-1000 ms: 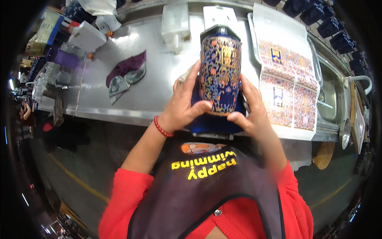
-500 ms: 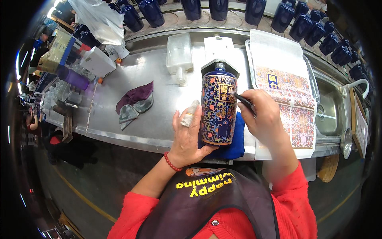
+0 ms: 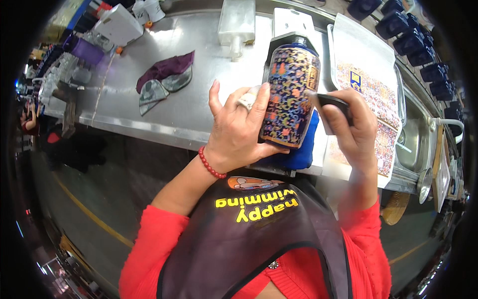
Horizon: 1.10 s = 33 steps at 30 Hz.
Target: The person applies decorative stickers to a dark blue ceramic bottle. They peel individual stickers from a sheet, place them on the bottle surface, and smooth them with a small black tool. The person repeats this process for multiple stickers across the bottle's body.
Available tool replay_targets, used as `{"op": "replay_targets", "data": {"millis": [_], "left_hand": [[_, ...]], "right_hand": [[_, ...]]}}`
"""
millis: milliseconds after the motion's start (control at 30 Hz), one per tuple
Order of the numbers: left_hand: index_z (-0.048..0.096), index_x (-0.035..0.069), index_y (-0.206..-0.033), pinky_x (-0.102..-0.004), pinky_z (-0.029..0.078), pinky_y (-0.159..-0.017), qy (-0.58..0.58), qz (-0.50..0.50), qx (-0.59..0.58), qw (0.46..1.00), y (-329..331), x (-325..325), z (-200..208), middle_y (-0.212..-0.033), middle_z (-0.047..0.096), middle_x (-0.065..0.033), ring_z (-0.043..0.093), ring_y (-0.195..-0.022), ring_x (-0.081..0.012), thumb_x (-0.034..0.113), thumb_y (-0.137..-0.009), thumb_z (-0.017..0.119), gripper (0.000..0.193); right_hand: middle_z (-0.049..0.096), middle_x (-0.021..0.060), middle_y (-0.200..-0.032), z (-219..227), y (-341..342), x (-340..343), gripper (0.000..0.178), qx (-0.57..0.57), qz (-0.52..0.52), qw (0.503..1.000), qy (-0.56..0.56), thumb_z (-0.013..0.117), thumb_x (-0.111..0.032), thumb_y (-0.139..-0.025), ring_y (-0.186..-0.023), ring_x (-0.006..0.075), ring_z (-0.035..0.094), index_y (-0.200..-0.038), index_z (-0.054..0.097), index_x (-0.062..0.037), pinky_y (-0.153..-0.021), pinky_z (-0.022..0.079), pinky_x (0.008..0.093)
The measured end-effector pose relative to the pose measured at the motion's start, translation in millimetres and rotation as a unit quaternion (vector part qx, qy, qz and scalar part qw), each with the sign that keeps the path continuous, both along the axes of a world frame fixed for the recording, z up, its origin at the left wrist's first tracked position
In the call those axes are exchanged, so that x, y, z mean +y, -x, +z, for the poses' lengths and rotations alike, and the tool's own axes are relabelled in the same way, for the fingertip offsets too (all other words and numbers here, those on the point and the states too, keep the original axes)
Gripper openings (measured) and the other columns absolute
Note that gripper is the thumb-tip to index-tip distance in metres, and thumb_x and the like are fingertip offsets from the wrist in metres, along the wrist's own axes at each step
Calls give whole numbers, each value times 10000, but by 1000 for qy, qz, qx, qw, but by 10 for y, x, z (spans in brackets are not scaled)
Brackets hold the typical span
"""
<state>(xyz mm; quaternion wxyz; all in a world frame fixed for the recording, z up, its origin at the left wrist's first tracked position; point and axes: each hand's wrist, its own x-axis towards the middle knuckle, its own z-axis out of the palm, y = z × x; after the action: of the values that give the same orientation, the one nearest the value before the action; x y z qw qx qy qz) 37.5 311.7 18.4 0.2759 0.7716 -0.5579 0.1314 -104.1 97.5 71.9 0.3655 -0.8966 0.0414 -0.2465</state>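
Head view: left grip (image 3: 234, 128) clasps patterned bottle (image 3: 291, 97); right grip (image 3: 357, 124), pinching dark tool (image 3: 335, 103), partly hides printed sheets (image 3: 386, 105).

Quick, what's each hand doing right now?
Left hand: holding the patterned bottle along its left side, thumb at its base.
Right hand: closed, holding a dark flat tool at the bottle's right side.

A bottle (image 3: 293, 97) is between the left hand (image 3: 239, 124) and the right hand (image 3: 353, 117), over a cloth (image 3: 309, 142) at the near edge of the worktop (image 3: 114, 107). Left lies a fabric piece (image 3: 167, 72); behind and leftward, a flask (image 3: 236, 22). To the right, paper sheets (image 3: 376, 94) lie on a tray (image 3: 330, 57), with a sink (image 3: 413, 134) beyond.
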Motion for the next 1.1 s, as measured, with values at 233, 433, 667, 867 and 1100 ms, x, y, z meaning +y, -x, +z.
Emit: {"op": "replay_targets", "data": {"millis": [233,433,667,867,1100], "left_hand": [[229,17,-1617,-567,185,-1143,27,-53,178,982,7,34,-185,-1515,450,-187,415,-1352,-382,610,-691,838,1257],[378,2,-1556,-609,193,-1154,42,-17,141,989,-6,104,-264,-1448,523,-185,429,-1342,-385,560,-742,818,1081],[481,0,-1495,-722,152,-1149,48,-8,27,998,-69,105,-106,-1285,639,-173,469,-1329,-349,541,-734,807,989],[466,48,-1521,-679,132,-1168,55,-12,64,996,-44,94,-104,-1310,647,-150,512,-1317,-350,524,-819,772,901],[412,25,-1554,-678,185,-1160,76,-39,102,991,-68,73,-170,-1333,613,-183,467,-1322,-364,533,-800,773,979]], "right_hand": [[558,248,-1442,-224,166,446,494,-65,-12,974,217,653,60,-831,-1261,426,574,-1299,701,-90,-1057,482,468],[514,208,-1497,-148,310,644,552,71,-6,963,261,762,-20,-756,-1272,373,531,-1285,722,-174,-1050,449,472],[528,173,-1481,-125,224,660,542,35,-4,953,301,778,-27,-740,-1252,363,535,-1250,737,-208,-1043,447,464],[543,135,-1472,-148,215,682,548,41,-2,948,315,711,-12,-742,-1270,345,529,-1245,746,-228,-1045,452,454],[549,139,-1456,-120,194,667,540,37,10,948,316,696,-2,-749,-1266,344,528,-1237,750,-227,-1046,453,451]]}}
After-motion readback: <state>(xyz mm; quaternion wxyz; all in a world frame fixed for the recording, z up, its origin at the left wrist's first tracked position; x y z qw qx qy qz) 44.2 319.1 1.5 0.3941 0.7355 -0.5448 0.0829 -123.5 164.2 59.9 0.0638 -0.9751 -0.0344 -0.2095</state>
